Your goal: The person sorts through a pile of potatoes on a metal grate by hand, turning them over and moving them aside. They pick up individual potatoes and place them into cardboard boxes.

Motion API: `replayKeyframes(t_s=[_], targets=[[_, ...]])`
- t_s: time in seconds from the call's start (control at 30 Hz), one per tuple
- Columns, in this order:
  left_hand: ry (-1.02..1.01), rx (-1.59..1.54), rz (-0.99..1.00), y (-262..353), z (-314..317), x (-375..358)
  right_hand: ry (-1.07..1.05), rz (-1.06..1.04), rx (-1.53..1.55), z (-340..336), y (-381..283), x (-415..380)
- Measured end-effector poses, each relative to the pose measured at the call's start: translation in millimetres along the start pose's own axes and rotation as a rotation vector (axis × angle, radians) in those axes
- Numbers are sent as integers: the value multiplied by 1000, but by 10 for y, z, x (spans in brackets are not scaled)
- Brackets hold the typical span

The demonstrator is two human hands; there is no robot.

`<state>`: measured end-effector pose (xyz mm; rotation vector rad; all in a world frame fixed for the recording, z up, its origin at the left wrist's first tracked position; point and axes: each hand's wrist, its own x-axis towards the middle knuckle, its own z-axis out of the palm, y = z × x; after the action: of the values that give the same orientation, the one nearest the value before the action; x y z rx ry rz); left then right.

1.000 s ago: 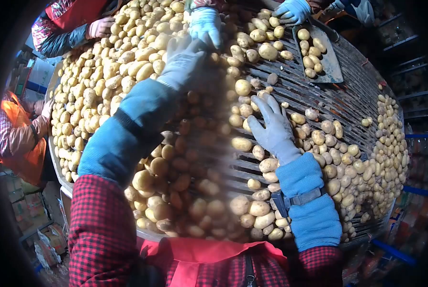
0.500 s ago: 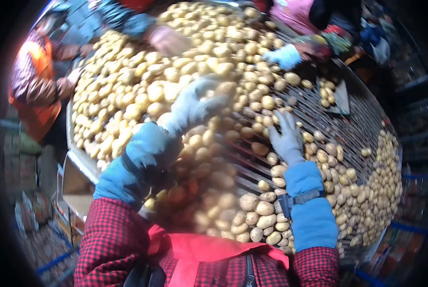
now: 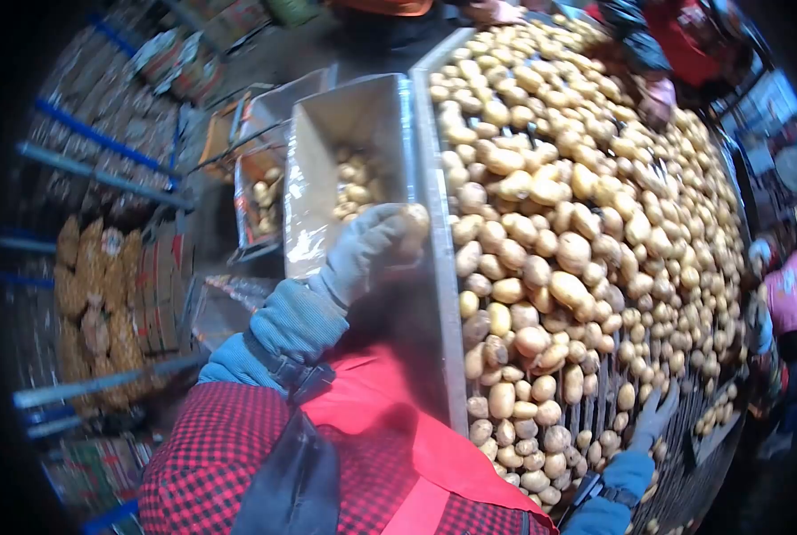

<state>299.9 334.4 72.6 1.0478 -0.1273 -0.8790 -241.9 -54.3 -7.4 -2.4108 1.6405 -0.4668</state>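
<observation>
Holding a single potato (image 3: 414, 223) in its curled gloved fingers, the left hand (image 3: 367, 250) is raised over the open metal chute (image 3: 340, 125) that stands just beside the left rim of the sorting table (image 3: 440, 267). The potato is gripped at the fingertips, above the chute's near edge and not yet released. A few potatoes (image 3: 356, 183) are seen lying deeper in the chute, and more are visible in a cardboard box (image 3: 260, 192) next to it, so some sorting is judged to be done already. The right hand (image 3: 655, 415), also gloved, is stretched out with its fingers spread and open, resting on or just above the slatted part of the table among smaller potatoes; nothing is held in it. A very large heap of potatoes (image 3: 577, 205) is spread across the table, which suggests that most of the picking is left. Filled mesh sacks (image 3: 95, 294) are stacked on the floor to the left. A co-worker's gloved hand (image 3: 659, 98) is seen at the far edge of the heap, and another person in pink (image 3: 791, 294) stands at the right side.
</observation>
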Motion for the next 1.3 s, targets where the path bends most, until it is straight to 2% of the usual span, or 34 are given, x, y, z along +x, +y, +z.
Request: replayKeyframes(t_s=[0.07,0.13,0.2,0.23,0.3,0.33,0.37,0.4,0.43,0.5,0.53,0.57,0.63,0.7,0.73,0.77,0.8,0.83,0.87,0.9,0.97,1.0,1.03,1.1,1.13,1.17,1.23,1.3], targets=[[40,240,369,-31,-602,-151,13,-38,-26,41,153,17],[175,600,662,-40,-1329,-339,-9,-54,-19,49,271,96],[447,626,626,156,-1860,-671,-40,-14,-7,19,279,134],[592,408,484,279,-1998,-879,-47,-23,4,24,304,159],[952,555,367,392,-2417,-1280,-43,-17,34,44,359,174],[1079,815,263,349,-2839,-1550,-29,13,53,9,149,104],[1157,999,220,108,-3773,-1890,24,-64,180,133,220,84],[1063,905,49,166,-3546,-2093,-48,83,364,-92,-424,-56],[982,1034,26,95,-3739,-2154,26,7,380,-34,-400,-80],[836,1308,54,1,-3935,-2112,62,104,216,107,-181,-19],[769,1408,91,39,-3926,-2049,122,-26,52,120,-134,-13],[874,1566,-88,64,-3971,-1808,171,-37,-44,130,-109,-58],[822,1514,58,200,-3693,-1107,169,-42,-25,-83,-332,-58],[617,1365,373,381,-3140,-345,198,75,-140,-174,-297,-59],[522,1343,495,505,-2696,-5,156,226,-171,-316,-358,-40],[459,1537,620,638,-2047,244,105,377,-194,-427,-390,-7],[290,1520,731,690,-1681,541,121,493,-161,-356,-104,47],[124,1427,754,695,-1157,754,190,563,-167,-439,-109,17],[40,1362,682,659,-474,864,292,533,-83,-432,-41,-24],[-146,1171,656,537,93,889,395,499,-3,-421,24,-70],[-546,1366,1084,295,906,1149,547,214,-18,-422,-182,-162],[-725,1370,1152,128,1475,1068,500,151,21,-465,-351,-234],[-905,1362,1049,-38,1972,948,440,105,231,-494,-555,-295],[-1238,1384,1013,-444,2667,840,278,97,230,-463,-849,-421],[-1386,1324,1029,-717,2914,836,277,36,166,-385,-908,-461],[-1471,1383,1037,-994,3078,824,225,76,147,-345,-1028,-525],[-1549,1459,1146,-1541,3329,808,134,83,-33,-413,-1257,-614],[-1635,1588,1152,-1826,3414,796,217,33,110,-393,-1259,-683]])
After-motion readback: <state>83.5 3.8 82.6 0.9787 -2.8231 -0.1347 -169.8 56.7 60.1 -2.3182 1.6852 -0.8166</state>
